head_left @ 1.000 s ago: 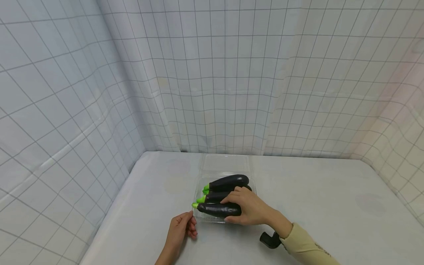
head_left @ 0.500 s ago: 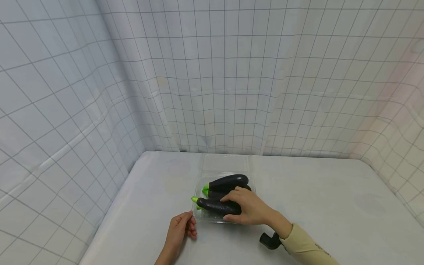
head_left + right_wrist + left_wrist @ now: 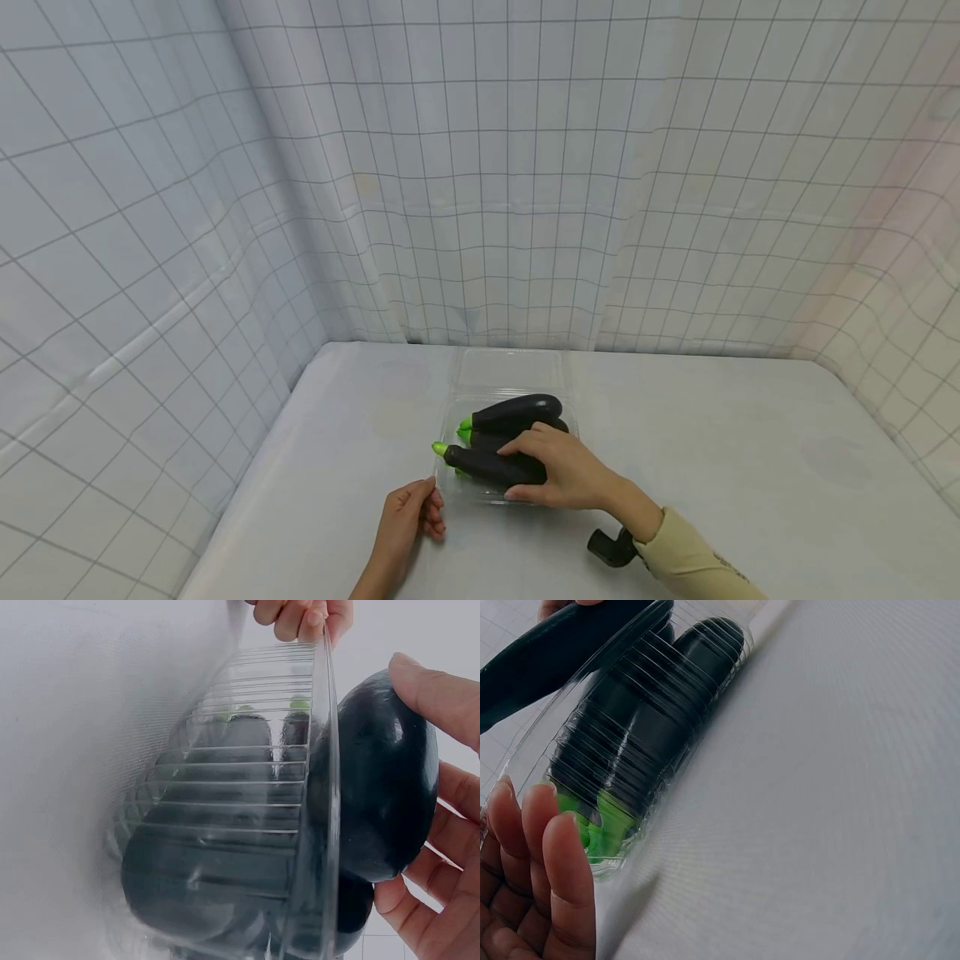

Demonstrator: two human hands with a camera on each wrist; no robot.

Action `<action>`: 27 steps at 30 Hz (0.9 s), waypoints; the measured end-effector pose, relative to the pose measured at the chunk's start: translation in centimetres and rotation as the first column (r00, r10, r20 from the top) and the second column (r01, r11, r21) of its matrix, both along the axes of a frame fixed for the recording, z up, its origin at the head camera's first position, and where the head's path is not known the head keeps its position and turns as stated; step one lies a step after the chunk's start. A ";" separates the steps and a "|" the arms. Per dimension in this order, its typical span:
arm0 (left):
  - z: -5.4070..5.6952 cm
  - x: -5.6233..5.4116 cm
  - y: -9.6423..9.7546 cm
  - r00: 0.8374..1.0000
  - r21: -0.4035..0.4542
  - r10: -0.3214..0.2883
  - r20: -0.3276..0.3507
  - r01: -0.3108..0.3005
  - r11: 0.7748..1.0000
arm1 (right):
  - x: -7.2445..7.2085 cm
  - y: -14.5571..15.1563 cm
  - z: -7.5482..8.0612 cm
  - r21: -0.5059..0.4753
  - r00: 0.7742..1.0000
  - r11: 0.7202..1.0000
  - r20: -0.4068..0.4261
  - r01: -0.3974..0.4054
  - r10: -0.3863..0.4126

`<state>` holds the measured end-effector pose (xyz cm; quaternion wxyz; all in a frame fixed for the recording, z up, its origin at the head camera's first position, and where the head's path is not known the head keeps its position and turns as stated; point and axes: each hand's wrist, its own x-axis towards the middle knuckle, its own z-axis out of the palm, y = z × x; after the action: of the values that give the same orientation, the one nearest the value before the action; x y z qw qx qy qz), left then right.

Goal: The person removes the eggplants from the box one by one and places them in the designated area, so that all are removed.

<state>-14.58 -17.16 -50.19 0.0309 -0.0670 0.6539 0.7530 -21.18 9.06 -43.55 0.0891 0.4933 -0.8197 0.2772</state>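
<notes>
My right hand [image 3: 566, 471] grips the thick end of a dark eggplant [image 3: 480, 465] with a bright green stem, its thumb on the near side. This eggplant sits at rim height, tilted across others in a clear plastic clamshell container [image 3: 690, 772]. Seen from the right wrist, the gripped eggplant [image 3: 390, 780] stands outside the rim line, above more eggplants [image 3: 202, 877] behind the ribbed wall. My left hand [image 3: 408, 517] pinches the container's near left corner between thumb and forefinger. Its other fingers [image 3: 568, 862] are loosely curled beside the wall. Another eggplant [image 3: 517, 411] lies at the back.
The container's clear lid [image 3: 512, 369] lies folded back, away from me. A black curved object [image 3: 611, 547] shows beside my right wrist, partly hidden by the sleeve [image 3: 693, 554]. White table covering [image 3: 712, 442] spreads around, with gridded white curtains [image 3: 487, 208] behind and at the sides.
The stem end of the gripped eggplant has swung away from me and slightly left, over the neighbouring eggplant. Both hands have stayed almost in place.
</notes>
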 end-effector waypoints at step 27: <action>0.0 0.0 0.0 1.000 -0.006 0.001 0.001 -0.001 1.000 | 0.3 0.1 -0.2 -0.106 0.999 0.994 -0.040 0.020 -0.025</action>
<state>-14.56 -17.19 -50.16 0.0306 -0.0675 0.6560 0.7511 -20.83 9.15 -43.71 0.1352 0.4843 -0.8073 0.3090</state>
